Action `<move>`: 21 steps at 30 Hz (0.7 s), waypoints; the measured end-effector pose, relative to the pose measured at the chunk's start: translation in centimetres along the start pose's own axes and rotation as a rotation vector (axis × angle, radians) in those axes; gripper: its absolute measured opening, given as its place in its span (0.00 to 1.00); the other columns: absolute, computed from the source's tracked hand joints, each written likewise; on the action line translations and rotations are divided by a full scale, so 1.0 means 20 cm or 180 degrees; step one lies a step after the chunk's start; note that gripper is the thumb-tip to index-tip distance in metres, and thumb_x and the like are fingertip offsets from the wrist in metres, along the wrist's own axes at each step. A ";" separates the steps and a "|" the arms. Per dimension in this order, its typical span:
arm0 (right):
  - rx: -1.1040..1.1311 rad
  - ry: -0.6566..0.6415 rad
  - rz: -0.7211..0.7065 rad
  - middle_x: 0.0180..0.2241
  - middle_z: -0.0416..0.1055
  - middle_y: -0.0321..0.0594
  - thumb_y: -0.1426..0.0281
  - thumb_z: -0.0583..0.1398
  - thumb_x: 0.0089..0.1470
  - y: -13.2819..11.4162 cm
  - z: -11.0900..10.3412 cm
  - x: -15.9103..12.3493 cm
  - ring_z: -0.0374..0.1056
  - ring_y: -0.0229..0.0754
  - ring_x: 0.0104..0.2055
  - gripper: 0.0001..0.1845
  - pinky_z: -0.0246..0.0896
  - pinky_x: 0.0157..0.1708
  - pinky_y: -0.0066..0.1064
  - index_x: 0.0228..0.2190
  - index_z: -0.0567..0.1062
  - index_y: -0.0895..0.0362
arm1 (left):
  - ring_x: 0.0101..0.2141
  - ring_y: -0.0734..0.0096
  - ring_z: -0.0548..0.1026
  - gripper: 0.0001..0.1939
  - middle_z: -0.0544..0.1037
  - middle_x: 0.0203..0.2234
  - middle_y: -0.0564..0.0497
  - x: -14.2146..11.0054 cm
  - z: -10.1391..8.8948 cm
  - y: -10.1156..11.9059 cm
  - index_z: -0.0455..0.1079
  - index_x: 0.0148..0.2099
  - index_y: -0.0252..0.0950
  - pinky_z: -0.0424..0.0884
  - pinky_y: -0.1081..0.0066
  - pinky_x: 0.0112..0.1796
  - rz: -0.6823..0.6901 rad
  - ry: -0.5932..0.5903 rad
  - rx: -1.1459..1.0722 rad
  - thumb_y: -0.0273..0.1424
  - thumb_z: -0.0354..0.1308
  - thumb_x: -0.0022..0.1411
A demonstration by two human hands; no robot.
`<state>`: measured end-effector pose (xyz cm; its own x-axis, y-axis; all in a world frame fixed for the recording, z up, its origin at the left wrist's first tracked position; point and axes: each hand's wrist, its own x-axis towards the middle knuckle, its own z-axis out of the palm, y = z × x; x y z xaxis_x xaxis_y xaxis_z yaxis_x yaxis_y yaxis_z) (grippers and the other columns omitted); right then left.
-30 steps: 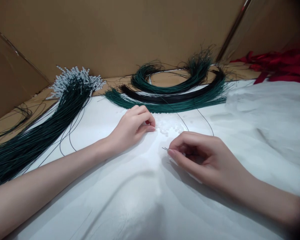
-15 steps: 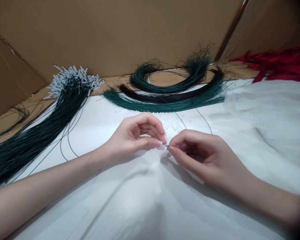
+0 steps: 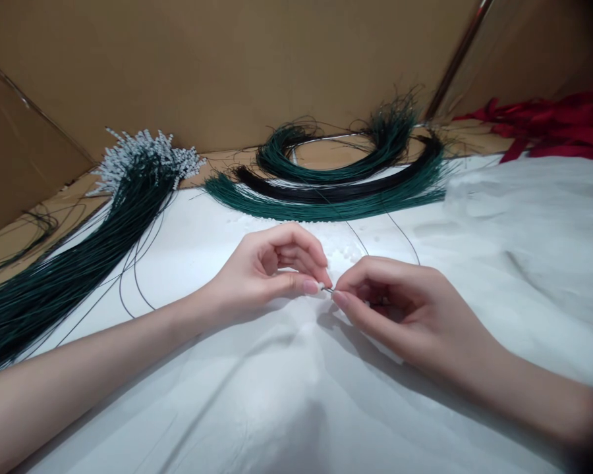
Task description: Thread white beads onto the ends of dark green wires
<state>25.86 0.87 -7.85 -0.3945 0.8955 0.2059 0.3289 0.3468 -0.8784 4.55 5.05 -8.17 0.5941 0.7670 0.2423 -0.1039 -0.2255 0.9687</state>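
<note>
My left hand (image 3: 281, 266) pinches a small white bead (image 3: 321, 286) between thumb and forefinger. Facing it, my right hand (image 3: 390, 296) is closed on thin dark wire (image 3: 329, 289), whose tip end meets the bead. The fingertips of both hands are only a short gap apart, just above the white sheet (image 3: 257, 395). Loose white beads (image 3: 348, 247) lie scattered on the sheet right behind my fingers. Most of the wire inside my right hand is hidden, and whether the bead is fully threaded is too small to tell.
At left lies a thick bundle of green wires (image 3: 79, 263) with white beaded ends (image 3: 143, 155). Curved bundles of green and black wire (image 3: 336, 207) rest at the back. Red ribbon (image 3: 563, 128) is heaped at back right. Cardboard walls (image 3: 227, 66) enclose the far side.
My fingertips have shifted very slightly, and the bead at my left thumb shows a little more clearly against the wire. Everything else stays where it was.
</note>
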 end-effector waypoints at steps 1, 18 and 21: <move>-0.0009 -0.0005 0.0007 0.23 0.69 0.34 0.73 0.60 0.58 0.00 0.00 0.00 0.62 0.32 0.23 0.07 0.56 0.21 0.23 0.27 0.74 0.57 | 0.35 0.76 0.80 0.10 0.82 0.33 0.51 0.00 0.00 0.00 0.72 0.41 0.34 0.77 0.77 0.39 -0.0006 -0.0004 0.0001 0.21 0.67 0.58; -0.0229 -0.0003 -0.0101 0.23 0.69 0.35 0.75 0.60 0.56 -0.01 0.00 0.00 0.63 0.32 0.24 0.08 0.56 0.20 0.23 0.26 0.75 0.58 | 0.34 0.76 0.80 0.11 0.82 0.32 0.52 0.00 0.01 0.01 0.72 0.41 0.34 0.76 0.78 0.38 -0.0025 -0.0005 0.0149 0.20 0.67 0.57; -0.0262 0.0025 -0.0176 0.24 0.69 0.35 0.75 0.60 0.56 -0.01 0.00 0.00 0.62 0.32 0.24 0.08 0.55 0.20 0.23 0.26 0.75 0.57 | 0.34 0.75 0.80 0.11 0.82 0.32 0.51 0.00 0.01 0.00 0.72 0.41 0.34 0.77 0.77 0.38 -0.0015 -0.0022 0.0168 0.19 0.67 0.56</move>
<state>25.84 0.80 -7.60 -0.4074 0.8764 0.2569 0.3763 0.4173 -0.8272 4.67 4.86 -8.11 0.6001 0.7639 0.2373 -0.0591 -0.2535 0.9655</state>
